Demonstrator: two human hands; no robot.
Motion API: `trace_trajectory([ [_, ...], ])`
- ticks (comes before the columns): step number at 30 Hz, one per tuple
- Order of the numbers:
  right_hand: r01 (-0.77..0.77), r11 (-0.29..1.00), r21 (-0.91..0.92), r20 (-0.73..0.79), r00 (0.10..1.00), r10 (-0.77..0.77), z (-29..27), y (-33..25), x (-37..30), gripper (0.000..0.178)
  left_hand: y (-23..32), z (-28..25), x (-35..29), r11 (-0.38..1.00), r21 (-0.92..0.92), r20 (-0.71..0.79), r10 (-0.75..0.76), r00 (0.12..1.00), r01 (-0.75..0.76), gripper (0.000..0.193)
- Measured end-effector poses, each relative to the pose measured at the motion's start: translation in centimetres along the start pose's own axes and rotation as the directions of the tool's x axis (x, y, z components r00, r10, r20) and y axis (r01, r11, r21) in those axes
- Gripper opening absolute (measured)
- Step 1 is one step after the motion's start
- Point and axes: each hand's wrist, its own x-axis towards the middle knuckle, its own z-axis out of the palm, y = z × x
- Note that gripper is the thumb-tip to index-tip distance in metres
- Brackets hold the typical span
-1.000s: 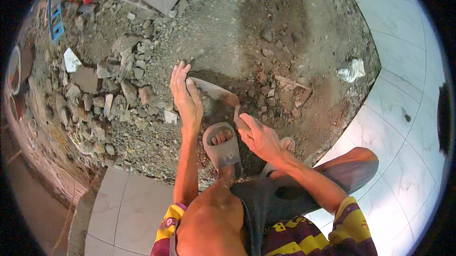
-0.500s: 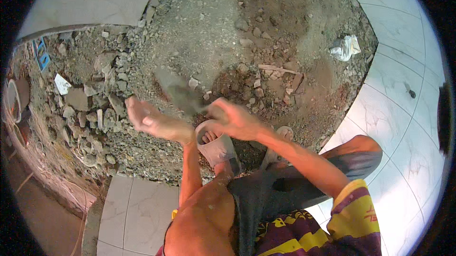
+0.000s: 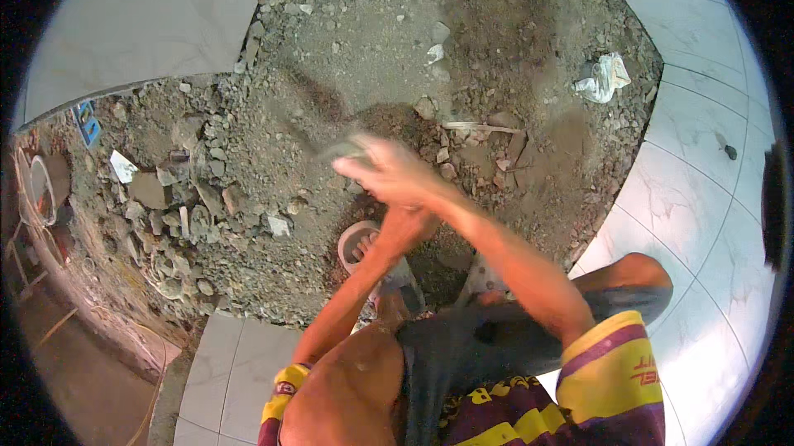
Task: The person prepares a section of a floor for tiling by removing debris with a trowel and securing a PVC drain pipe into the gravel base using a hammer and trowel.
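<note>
My right hand (image 3: 389,171) is closed round a trowel (image 3: 332,151), its blade smeared by motion over the loose gravel (image 3: 331,214). Just below it, my left hand (image 3: 412,227) is against or under the right wrist, and its fingers are hidden there. Both hands hang above my sandalled foot (image 3: 360,246), with bare toes showing. Ahead of the trowel lies a darker, dug-looking patch of earth (image 3: 397,122) with small stones around it.
Pale floor tiles border the rubble at the right (image 3: 686,181), upper left (image 3: 149,24) and lower left (image 3: 211,363). A crumpled white wrapper (image 3: 604,78), a thin wood strip (image 3: 480,127), a blue plastic piece (image 3: 87,124) and a bucket (image 3: 45,186) lie around.
My left hand has moved right, from over the rubble to beneath my right wrist. The right hand has shifted slightly up with the trowel. A pale stone shard now shows left of my foot.
</note>
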Motion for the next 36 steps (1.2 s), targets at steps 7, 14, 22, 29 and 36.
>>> trace_trajectory([
  [7,-0.252,0.964,-0.081,-0.327,0.921,0.213,-1.8,7.1,-1.5,0.055,-3.3,1.9,1.6,0.516,0.814,0.145,0.264,0.954,-0.266,0.069],
  [14,-0.298,0.941,0.159,-0.206,0.922,0.327,2.5,0.7,2.8,0.056,0.5,3.4,6.6,0.563,0.797,-0.035,0.403,0.914,-0.218,0.075],
  [22,-0.322,0.796,0.513,-0.356,0.764,0.539,-1.7,1.5,2.0,0.040,-3.8,5.3,5.9,0.757,0.599,-0.072,0.374,0.925,-0.260,0.068],
  [29,-0.149,0.764,0.628,-0.319,0.846,0.427,-5.4,1.4,6.4,0.033,-1.8,6.0,7.8,0.743,0.597,-0.006,0.381,0.925,-0.302,0.055],
  [36,-0.174,0.710,0.682,-0.521,0.566,0.639,-10.1,6.1,-5.6,0.041,0.8,2.4,7.9,0.682,0.633,-0.045,0.505,0.862,-0.366,0.048],
])
